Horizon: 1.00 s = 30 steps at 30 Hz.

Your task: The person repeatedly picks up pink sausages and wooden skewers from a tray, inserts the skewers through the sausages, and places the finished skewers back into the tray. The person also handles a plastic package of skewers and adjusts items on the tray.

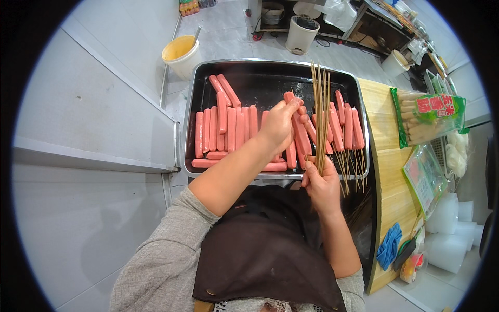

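Observation:
My left hand [278,123] is closed around a pink sausage [300,136] above the black metal tray [261,87]. My right hand [322,181] grips an upright bundle of thin wooden skewers [321,113], its thumb near the lower end of the held sausage. Loose sausages [231,126] lie side by side in the tray's left half, some crosswise along the near edge. At the tray's right side lie skewered sausages [353,126], their sticks projecting over the near rim. My left hand and forearm hide part of the middle row.
A wooden board [390,171] at the right bears a green-and-clear food packet [430,115], a plastic bag [425,175] and a blue cloth [389,245]. A white bucket [183,58] stands beyond the tray's far left corner. A grey-white panel [97,97] borders the left.

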Tool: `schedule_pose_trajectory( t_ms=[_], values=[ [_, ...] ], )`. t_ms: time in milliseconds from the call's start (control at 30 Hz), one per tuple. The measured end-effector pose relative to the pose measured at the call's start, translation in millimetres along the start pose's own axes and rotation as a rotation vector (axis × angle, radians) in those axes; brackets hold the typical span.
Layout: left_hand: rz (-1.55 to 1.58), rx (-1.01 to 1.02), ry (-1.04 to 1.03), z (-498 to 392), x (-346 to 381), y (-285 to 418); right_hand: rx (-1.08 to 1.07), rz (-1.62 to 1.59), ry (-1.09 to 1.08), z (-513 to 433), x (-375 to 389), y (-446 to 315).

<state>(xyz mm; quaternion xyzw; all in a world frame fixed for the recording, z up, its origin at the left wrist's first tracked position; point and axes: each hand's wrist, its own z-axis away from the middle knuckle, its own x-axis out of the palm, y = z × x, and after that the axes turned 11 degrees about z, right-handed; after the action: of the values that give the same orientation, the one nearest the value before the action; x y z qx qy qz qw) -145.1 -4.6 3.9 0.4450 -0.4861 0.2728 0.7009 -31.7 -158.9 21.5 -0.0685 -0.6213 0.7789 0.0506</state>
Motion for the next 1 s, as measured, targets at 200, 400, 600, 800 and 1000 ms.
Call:
schedule_pose_trajectory(
  t_ms=[200, 400, 600, 800, 1000],
  values=[
    [0.065, 0.079, 0.01, -10.7, 0.4, 27.9, 0.057, 0.079, -0.037, 32.3, -12.5, 4.7],
    [0.034, -0.066, -0.177, -10.7, 3.1, 40.9, 0.054, -0.007, -0.031, 40.1, -26.1, 11.1],
    [-0.031, -0.022, -0.165, 3.7, 14.2, 19.6, 0.017, 0.039, -0.012, 32.8, -25.5, 2.6],
    [-0.064, -0.038, -0.152, 15.8, 19.0, 3.8, -0.003, -0.066, 0.016, 18.9, -9.9, -0.5],
    [-0.118, -0.042, -0.111, 9.6, 5.5, -6.9, 0.05, -0.059, 0.013, 7.2, -3.6, 0.9]
  ],
)
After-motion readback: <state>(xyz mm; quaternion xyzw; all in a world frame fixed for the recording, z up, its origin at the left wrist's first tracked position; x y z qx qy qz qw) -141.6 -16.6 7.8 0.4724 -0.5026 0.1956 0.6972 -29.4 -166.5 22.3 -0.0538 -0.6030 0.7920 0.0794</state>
